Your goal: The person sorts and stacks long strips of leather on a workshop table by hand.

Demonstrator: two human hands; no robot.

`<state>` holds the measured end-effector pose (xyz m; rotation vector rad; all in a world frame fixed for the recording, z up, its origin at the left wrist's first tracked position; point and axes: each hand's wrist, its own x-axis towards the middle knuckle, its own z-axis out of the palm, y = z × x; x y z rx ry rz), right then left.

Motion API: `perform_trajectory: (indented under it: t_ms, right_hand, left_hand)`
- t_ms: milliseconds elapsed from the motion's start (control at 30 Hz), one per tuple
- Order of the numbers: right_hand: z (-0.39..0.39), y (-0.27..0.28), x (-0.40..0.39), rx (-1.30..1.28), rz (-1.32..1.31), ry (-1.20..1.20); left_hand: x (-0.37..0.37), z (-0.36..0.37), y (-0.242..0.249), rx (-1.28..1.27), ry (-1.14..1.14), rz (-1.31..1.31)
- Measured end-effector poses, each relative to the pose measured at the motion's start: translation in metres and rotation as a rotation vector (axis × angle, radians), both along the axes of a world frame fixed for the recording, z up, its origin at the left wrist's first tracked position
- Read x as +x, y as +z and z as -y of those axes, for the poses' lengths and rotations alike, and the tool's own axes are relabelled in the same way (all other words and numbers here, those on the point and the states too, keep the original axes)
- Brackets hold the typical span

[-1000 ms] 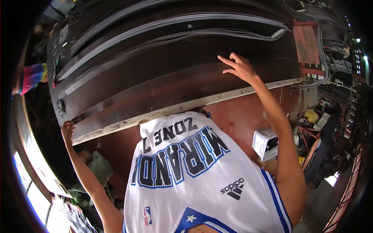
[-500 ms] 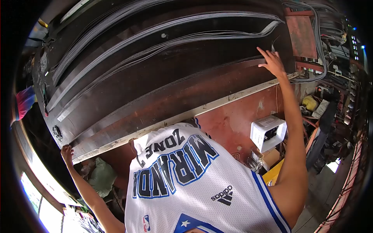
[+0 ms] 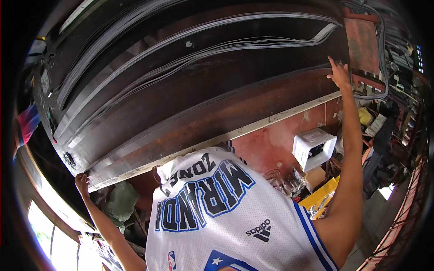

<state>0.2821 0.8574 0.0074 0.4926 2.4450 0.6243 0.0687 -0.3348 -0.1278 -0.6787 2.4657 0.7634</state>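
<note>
A dark, worn worktable (image 3: pixel 217 97) stretches in front of me. Along its near part lies a thin dark strip (image 3: pixel 217 95), running from near one hand to the other. At the table's left front corner is my left hand (image 3: pixel 82 184), its fingers closed; what they grip is hidden. My right hand (image 3: pixel 340 76) is over the right end of the table by the strip's far end, index finger stretched out and thumb apart. Beyond the strip lie bundles of long thin grey strips (image 3: pixel 194 56), bent at their right ends.
A pale edge bar (image 3: pixel 226 137) runs along the table front, close to my body. Below on the right are a white plastic container (image 3: pixel 313 149), a cardboard box (image 3: pixel 315 178) and a yellow tray (image 3: pixel 320 197). Grey cables or strips (image 3: pixel 383 54) hang beyond the right end.
My right hand has moved right, toward the table's right end, its fingers less spread. My left hand stays at the left corner. The view has shifted slightly.
</note>
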Motion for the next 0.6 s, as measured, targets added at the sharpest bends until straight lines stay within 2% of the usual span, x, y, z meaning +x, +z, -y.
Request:
perform_trajectory:
  t_ms: [167, 267, 333, 400, 433, 467, 533, 600]
  right_hand:
    - [-0.007, -0.005, 0.001, 0.089, 0.045, -0.157]
    - [0.004, 0.001, -0.002, 0.191, 0.033, -0.11]
    - [0.009, 0.001, -0.011, 0.174, 0.006, -0.064]
    - [0.041, 0.005, -0.025, -0.013, -0.067, 0.053]
    - [0.074, 0.013, -0.039, -0.188, -0.1, 0.058]
    - [0.121, 0.021, -0.054, -0.362, -0.129, 0.063]
    - [0.207, 0.016, -0.072, -0.7, -0.271, 0.24]
    - [0.285, -0.005, -0.084, -0.852, -0.3, 0.358]
  left_hand:
    - [0.0, -0.01, 0.004, -0.046, -0.005, 0.001]
    - [-0.001, 0.018, -0.014, -0.097, -0.057, 0.058]
    - [0.004, 0.001, -0.006, -0.075, -0.062, -0.051]
    - [0.003, -0.009, -0.005, -0.071, -0.048, -0.077]
    - [0.001, -0.006, -0.011, -0.087, -0.06, -0.051]
    - [0.002, -0.005, -0.016, -0.073, -0.051, -0.086]
    - [0.001, -0.006, -0.021, -0.007, -0.051, -0.109]
    - [0.0, -0.022, -0.018, -0.001, -0.05, -0.135]
